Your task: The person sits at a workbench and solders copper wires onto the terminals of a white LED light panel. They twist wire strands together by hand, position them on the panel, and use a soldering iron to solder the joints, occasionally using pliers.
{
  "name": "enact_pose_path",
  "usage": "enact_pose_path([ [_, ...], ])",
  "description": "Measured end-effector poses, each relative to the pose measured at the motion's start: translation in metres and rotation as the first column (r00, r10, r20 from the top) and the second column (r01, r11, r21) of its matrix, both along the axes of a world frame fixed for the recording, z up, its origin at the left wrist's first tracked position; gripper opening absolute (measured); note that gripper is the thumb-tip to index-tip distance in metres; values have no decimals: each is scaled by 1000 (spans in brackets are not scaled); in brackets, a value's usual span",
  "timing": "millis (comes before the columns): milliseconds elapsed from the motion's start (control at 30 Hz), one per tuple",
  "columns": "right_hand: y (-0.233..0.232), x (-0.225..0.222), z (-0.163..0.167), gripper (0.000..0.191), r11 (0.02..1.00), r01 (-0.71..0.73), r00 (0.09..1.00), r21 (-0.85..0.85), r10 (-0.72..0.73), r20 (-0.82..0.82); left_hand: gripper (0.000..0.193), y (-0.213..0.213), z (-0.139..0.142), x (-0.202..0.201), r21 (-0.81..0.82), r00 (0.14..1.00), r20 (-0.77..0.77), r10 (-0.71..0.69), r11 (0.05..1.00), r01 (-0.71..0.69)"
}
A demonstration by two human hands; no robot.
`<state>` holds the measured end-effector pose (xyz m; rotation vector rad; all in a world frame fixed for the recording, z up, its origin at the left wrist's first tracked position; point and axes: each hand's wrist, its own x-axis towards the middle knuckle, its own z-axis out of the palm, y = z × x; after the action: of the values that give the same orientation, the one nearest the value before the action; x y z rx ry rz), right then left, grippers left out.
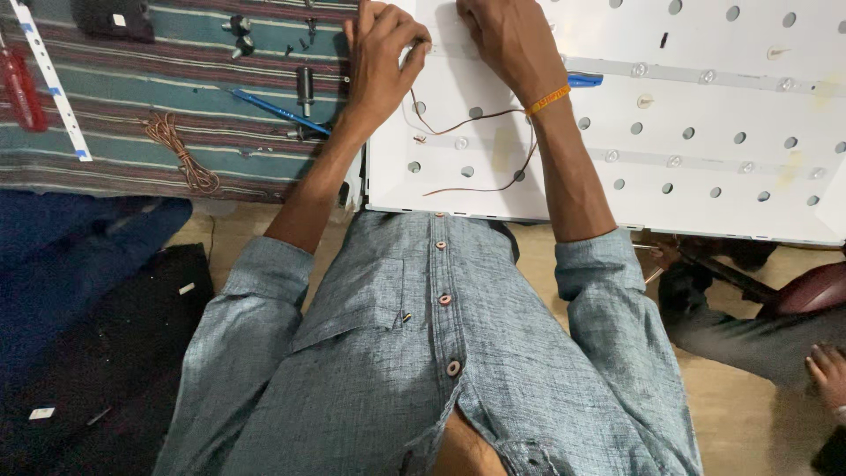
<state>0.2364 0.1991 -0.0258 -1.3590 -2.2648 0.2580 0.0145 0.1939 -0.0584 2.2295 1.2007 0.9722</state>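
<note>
Pressing at the white panel's point(705, 189) top edge: left hand point(381, 55) curled closed on a thin wire point(458, 126), right hand's point(507, 40) grip unclear; a steady seating push seems due.

A blue screwdriver point(280, 109) and coiled brown cord point(181, 152) lie on striped cloth point(132, 70)

A large white backlight panel point(705, 176) from a flat screen, dotted with round holes and crossed by pale strips, lies across the upper right; small white labels point(41, 412) dot the black sheet lower left.
</note>
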Motion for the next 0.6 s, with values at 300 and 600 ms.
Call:
enact_pose_path([
  [300,-5,8,-3,15,1000,-5,995,-14,3,-95,9,-1,1,-2,20,1000,8,-9,1000,9],
  [600,-10,15,-8,24,996,-77,996,36,78,-29,8,-1,-4,-1,30,1000,-2,-6,1000,6],
])
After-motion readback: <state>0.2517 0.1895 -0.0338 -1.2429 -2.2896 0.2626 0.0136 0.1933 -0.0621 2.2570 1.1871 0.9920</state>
